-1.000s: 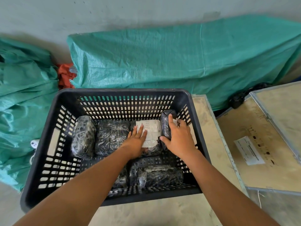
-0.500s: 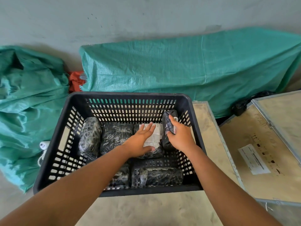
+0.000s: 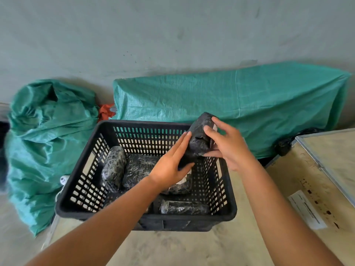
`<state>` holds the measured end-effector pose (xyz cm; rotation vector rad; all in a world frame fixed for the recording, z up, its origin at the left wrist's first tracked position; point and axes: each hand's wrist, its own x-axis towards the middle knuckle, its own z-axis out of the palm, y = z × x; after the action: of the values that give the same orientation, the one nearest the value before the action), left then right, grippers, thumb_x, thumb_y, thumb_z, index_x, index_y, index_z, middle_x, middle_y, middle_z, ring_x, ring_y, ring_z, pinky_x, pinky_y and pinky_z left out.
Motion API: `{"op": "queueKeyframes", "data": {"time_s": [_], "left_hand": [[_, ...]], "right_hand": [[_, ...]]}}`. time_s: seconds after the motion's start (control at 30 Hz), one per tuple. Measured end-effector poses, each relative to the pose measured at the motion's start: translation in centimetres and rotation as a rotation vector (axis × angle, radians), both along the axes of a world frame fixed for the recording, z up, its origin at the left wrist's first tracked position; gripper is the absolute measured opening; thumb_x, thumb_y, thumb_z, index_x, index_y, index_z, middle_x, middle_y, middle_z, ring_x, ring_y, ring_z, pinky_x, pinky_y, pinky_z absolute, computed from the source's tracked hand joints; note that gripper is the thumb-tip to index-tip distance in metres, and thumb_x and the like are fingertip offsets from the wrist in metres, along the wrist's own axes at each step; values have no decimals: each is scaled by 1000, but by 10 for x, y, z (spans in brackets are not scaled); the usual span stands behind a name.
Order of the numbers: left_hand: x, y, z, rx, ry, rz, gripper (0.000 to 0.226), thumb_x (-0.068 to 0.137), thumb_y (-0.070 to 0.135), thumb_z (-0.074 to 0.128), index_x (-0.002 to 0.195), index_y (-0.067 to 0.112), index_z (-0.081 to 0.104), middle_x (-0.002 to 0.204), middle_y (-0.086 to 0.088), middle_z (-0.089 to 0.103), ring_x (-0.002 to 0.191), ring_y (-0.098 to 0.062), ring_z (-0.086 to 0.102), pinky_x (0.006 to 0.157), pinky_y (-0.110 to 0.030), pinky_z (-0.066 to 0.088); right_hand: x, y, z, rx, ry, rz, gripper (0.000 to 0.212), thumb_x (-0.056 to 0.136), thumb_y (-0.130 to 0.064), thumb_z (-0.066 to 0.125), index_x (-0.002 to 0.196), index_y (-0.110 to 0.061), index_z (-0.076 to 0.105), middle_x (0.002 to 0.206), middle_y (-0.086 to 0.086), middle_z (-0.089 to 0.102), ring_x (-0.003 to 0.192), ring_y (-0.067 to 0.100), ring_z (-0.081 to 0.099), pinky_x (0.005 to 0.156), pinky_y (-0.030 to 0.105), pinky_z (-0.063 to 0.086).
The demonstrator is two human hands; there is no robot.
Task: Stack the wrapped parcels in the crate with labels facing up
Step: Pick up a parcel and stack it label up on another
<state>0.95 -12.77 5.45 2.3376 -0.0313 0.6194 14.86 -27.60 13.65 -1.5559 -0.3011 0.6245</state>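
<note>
Now we've got a black wrapped parcel [image 3: 199, 137] up above the far right corner of the black crate [image 3: 80, 189], tilted on end. Our right hand [image 3: 228, 148] grips it, fingers curled round its right side where a sliver of white label shows. Our left hand [image 3: 172, 166] lies flat and open-fingered against its lower left side. Down in the crate we see more wrapped parcels: one on edge at the left [image 3: 113, 166], one flat beside it [image 3: 138, 169], one under our left wrist, one along the near wall [image 3: 184, 207]. Green tarps [image 3: 230, 102] sit behind, against the wall.
</note>
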Motion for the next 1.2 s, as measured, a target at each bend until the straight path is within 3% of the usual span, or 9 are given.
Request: {"op": "queueKeyframes", "data": {"time_s": [0.1, 0.23, 0.4, 0.53, 0.63, 0.8, 0.9, 1.0, 1.2], "left_hand": [[-9, -2, 22, -1, -121, 12, 91, 94, 16, 67, 163, 31, 9, 165, -12, 26, 153, -11, 25, 119, -19, 24], [-27, -3, 42, -177, -118, 137, 85, 92, 7, 68, 153, 53, 31, 152, -7, 44, 148, -13, 34, 117, -36, 38], [-40, 16, 59, -523, -75, 129, 81, 97, -2, 58, 145, 60, 38, 149, 0, 49, 142, -21, 44, 112, -45, 45], [-43, 44, 67, -743, 17, 6, 77, 100, -6, 50, 146, 55, 42, 143, 5, 62, 120, -13, 66, 91, -27, 58], [-37, 63, 58, -859, 91, -8, 71, 102, -3, 46, 142, 55, 49, 135, 10, 67, 111, -11, 70, 84, -22, 58], [-15, 88, 34, -850, 372, -97, 71, 99, 21, 64, 142, 68, 33, 138, 23, 58, 111, 0, 68, 81, -21, 58], [-3, 94, 17, -721, 574, -137, 95, 87, 41, 77, 147, 70, 8, 131, 43, 39, 107, 10, 61, 77, -13, 55], [9, 96, -10, -651, 666, -122, 107, 87, 43, 77, 153, 58, -6, 145, 32, 26, 129, -6, 46, 95, -21, 48], [20, 95, -62, -568, 820, -45, 113, 90, 39, 74, 158, 39, -16, 148, 16, 32, 124, -13, 49, 82, -14, 51]], "right_hand": [[0, -9, 17, 34, 20, 132, 75, 81, -49, 81, 147, -32, 50, 143, 7, 56, 101, 39, 74, 77, 51, 62], [-9, -20, 13, 31, -190, 187, 46, 89, -32, 77, 132, -35, 62, 115, 1, 76, 93, 19, 77, 65, 34, 63], [-13, -18, -10, -48, -378, 259, 60, 80, -36, 84, 132, -52, 59, 144, -14, 54, 134, 12, 49, 106, 38, 47], [-22, -4, -10, 40, -218, 381, 73, 71, -38, 89, 136, -51, 58, 139, -28, 56, 129, -5, 50, 95, 18, 51], [-24, 4, -12, -32, -252, 359, 89, 60, -37, 94, 139, -52, 54, 143, -21, 55, 133, 2, 50, 108, 32, 47], [-24, 10, -29, -143, -235, 236, 89, 70, -18, 92, 143, -50, 51, 145, -12, 56, 132, 9, 53, 110, 38, 45], [-18, 15, -47, -208, -244, 227, 86, 75, -12, 90, 144, -48, 51, 145, -16, 55, 126, 1, 52, 94, 12, 48], [-8, 22, -71, -286, -216, 242, 87, 78, -11, 88, 147, -45, 48, 143, -20, 49, 125, -4, 48, 81, -1, 42], [4, 41, -129, -433, -90, 328, 95, 79, -3, 85, 156, -31, 38, 153, -4, 45, 131, 13, 50, 105, 32, 48]]}}
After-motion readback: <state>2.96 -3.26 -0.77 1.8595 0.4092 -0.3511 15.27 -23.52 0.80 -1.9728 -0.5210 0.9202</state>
